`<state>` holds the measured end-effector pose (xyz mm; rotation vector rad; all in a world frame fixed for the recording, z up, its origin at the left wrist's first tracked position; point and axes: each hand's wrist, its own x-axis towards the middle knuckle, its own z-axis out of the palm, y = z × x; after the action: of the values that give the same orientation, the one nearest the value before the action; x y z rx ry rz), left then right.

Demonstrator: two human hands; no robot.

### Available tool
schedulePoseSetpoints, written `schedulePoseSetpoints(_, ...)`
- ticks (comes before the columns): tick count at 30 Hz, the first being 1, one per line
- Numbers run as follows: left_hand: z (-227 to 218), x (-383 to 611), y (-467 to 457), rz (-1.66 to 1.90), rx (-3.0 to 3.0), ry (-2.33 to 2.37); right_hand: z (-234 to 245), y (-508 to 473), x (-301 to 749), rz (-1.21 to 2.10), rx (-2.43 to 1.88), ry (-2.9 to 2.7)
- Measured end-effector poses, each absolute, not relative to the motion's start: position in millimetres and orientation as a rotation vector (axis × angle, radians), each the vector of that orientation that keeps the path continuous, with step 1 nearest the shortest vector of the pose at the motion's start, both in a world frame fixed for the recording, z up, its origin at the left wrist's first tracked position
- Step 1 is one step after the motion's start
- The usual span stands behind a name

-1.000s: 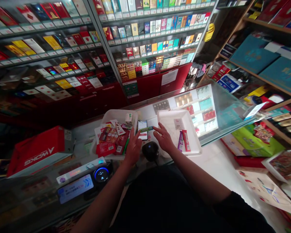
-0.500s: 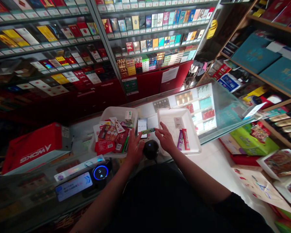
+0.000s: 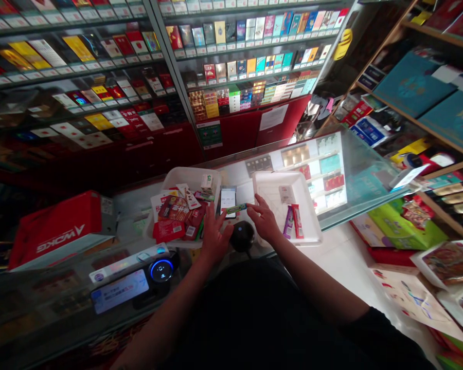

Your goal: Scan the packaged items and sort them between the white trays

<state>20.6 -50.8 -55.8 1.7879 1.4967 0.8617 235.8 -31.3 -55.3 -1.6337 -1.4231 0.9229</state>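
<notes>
A slim green-and-yellow pack (image 3: 236, 208), stick-shaped like a gum pack, is held level between my two hands above the counter. My left hand (image 3: 215, 234) has its fingertips at the pack's left end, with the thumb lower down. At the other end, the fingers of my right hand (image 3: 264, 220) grip the pack. Right behind it lies a phone (image 3: 228, 198) with a lit white screen. On the left, a white tub (image 3: 172, 177) holds a heap of red and white packets. A white tray (image 3: 312, 226) on the right contains a purple bar (image 3: 288, 222) and a red bar (image 3: 297, 222).
A round black device (image 3: 242, 236) stands just below the pack. A red box (image 3: 57, 228) and a payment device with a blue-lit ring (image 3: 161, 270) occupy the counter's left. Beyond the glass counter (image 3: 366, 174) rise shelves of small boxes (image 3: 219, 32).
The whole view has shifted slightly, so the scene sits a little further right. Both hands keep the same hold on the pack.
</notes>
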Motion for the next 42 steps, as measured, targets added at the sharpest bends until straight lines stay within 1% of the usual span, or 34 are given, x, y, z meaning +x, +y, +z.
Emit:
schedulePoseSetpoints(7,-44.8,8.3,-42.4,0.964,1.749,1.561,-41.0,-15.9,220.8,0.934,-1.597,-1.516)
schedulePoseSetpoints(13,-37.3,-7.9,-41.0,1.018,1.711,1.659,-21.9,8.5,195.2,0.934,-1.615,-1.728)
schedulePoseSetpoints(22,-51.2,-25.7,-75.9,1.068,1.648,1.831,-19.9,37.9,156.7,0.914,-1.598,-2.101)
schedulePoseSetpoints(33,-69.1,-42.6,-119.2,0.978,1.556,1.990,-21.2,25.5,130.1,0.956,-1.530,-2.442)
schedulePoseSetpoints(42,-57.6,-53.4,-113.8,0.954,1.643,2.026,-8.7,24.9,134.7,0.943,-1.496,-2.451)
